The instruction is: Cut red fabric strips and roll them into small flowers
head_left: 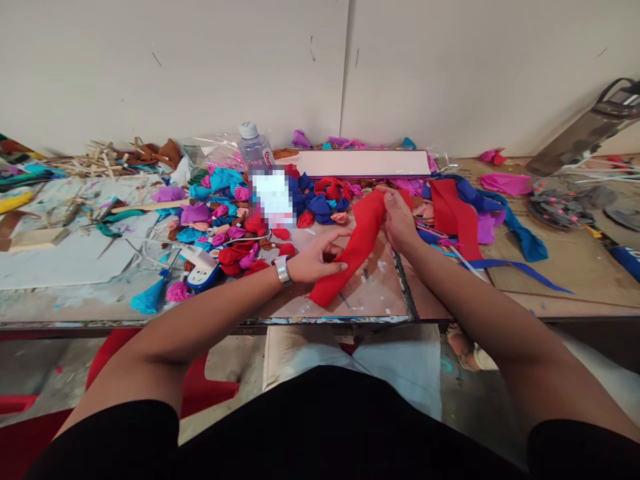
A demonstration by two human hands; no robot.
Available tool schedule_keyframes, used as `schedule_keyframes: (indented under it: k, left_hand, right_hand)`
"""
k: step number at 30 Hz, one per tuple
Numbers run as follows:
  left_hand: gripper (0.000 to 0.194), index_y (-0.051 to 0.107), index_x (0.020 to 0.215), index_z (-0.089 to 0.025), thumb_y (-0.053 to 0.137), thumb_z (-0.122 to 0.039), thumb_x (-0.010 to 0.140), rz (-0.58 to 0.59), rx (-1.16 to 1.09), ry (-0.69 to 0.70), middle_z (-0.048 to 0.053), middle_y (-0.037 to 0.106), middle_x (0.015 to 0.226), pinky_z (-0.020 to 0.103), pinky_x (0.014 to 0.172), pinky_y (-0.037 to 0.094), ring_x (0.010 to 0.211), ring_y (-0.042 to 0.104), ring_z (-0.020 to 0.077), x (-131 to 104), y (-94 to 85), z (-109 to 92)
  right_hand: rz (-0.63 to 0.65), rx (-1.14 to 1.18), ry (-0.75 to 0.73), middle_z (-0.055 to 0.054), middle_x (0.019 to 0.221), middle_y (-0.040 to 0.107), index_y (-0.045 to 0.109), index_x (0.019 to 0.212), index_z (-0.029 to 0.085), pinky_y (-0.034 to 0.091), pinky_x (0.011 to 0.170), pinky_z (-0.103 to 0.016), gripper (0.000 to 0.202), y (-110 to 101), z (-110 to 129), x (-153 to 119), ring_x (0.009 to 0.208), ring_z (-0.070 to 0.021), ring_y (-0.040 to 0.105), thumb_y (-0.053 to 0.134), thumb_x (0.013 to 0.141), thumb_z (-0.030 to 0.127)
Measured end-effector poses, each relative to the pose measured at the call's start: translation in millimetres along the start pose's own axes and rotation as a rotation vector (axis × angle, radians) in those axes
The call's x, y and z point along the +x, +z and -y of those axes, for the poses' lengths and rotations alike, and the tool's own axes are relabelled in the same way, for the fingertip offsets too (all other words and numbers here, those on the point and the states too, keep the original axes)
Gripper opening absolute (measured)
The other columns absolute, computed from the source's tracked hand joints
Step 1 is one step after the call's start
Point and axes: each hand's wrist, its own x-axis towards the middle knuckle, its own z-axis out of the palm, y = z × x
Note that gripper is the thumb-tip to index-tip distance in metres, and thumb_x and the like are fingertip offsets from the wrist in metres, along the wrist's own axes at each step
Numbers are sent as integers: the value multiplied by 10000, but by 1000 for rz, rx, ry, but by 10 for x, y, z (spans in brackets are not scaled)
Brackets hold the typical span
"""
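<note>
A red crepe paper strip (354,259) stretches slantwise between my hands, above the front of the table. My left hand (317,259), with a watch on its wrist, pinches the strip's left edge near the lower end, thumb on top. Higher up and to the right, my right hand (399,217) is closed on the strip's upper end. Behind the strip lie crumpled paper flowers in red and blue (327,200). More red paper strips (455,217) lie to the right of my right hand.
A power strip (204,272) with a plug and cable sits left of my left hand. Behind stand a clear bottle (254,147) and a long white box (367,163). A dark tumbler (583,130) leans at far right near a cardboard sheet (520,273).
</note>
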Motion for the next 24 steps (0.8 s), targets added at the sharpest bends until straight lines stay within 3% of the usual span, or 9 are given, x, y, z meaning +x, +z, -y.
schedule_keyframes:
  k: [4, 7, 9, 15, 21, 24]
  left_hand:
    - [752, 575, 1435, -222, 878, -564, 838, 29, -42, 10, 60, 780, 927, 258, 611, 531, 698, 723, 172, -12, 40, -28]
    - [653, 604, 1366, -211, 739, -679, 932, 4, -98, 45, 2, 702, 711, 294, 620, 562, 604, 687, 174, 6, 47, -15]
    - [596, 609, 1325, -203, 705, -666, 962, -33, -100, 44, -25, 659, 634, 293, 597, 561, 549, 659, 167, 25, 40, 1]
    - [537, 639, 1205, -185, 779, -611, 909, -159, -81, 78, -35, 661, 673, 272, 592, 530, 556, 627, 137, 79, 47, 0]
    - [560, 555, 855, -188, 793, -693, 889, -242, 77, 132, -26, 618, 708, 240, 599, 445, 596, 567, 91, 84, 50, -8]
    - [585, 484, 774, -202, 793, -685, 894, -252, 163, 152, -44, 545, 640, 244, 575, 379, 566, 505, 87, 84, 31, -9]
  right_hand:
    - [19, 99, -13, -94, 1423, 692, 530, 1429, 323, 621, 1035, -394, 813, 35, 134, -47, 1251, -260, 700, 780, 812, 790]
    - [93, 138, -8, -97, 1417, 705, 500, 1455, 331, 626, 1041, -408, 867, 113, 259, -138, 1233, -264, 709, 848, 777, 743]
    - [145, 159, 18, -102, 1448, 694, 498, 1457, 333, 630, 1035, -416, 873, 166, 307, -195, 1229, -267, 709, 881, 768, 707]
    - [225, 41, 18, -127, 1457, 655, 507, 1502, 306, 642, 937, -420, 876, 234, 259, -281, 1125, -271, 724, 920, 792, 612]
    - [141, -261, -189, -130, 1330, 667, 685, 1278, 256, 551, 1027, -480, 681, 275, 287, -337, 1193, -330, 647, 962, 753, 590]
    - [163, -279, -212, -83, 1134, 695, 707, 1106, 241, 531, 916, -405, 494, 325, 388, -396, 1028, -269, 641, 906, 822, 593]
